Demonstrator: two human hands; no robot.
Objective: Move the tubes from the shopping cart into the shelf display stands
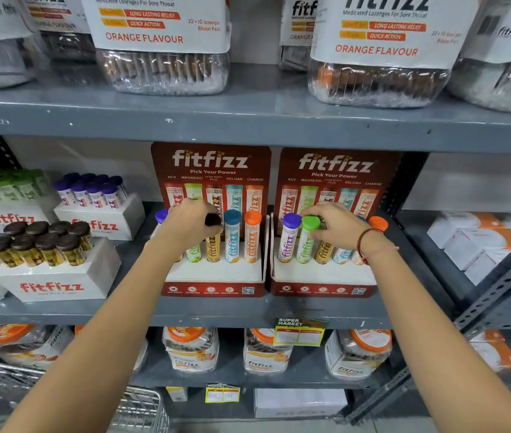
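1. Nearest, in the lower left of the frame, the wire rim of the shopping cart (141, 407) shows; whether any tubes remain in it I cannot tell, as its inside is out of view.
2. Both bare forearms reach up from the bottom corners to the middle shelf (216, 310).
3. At centre, the left hand (190, 223) is curled over the left display stand (213, 273), its fingers closed round the dark cap of a yellow tube (213, 248) that stands between a green-labelled tube and the teal-capped tube (232, 235).
4. Right of centre, the right hand (338, 226) is half closed over the right display stand (323, 273), fingertips pinching near the green-capped tube (305, 242); it may grip the tube behind instead, since the palm hides that spot.
5. Risk: the tubes stand close and lean slightly, so a sideways nudge from either wrist could tip the purple-capped tube (288, 237) or the orange-capped tube (251, 237) out of its slot.
6. Risk: letting go before a tube is fully seated could leave it tilted.
7. Farthest, lozenge jars (163, 45) line the top shelf.
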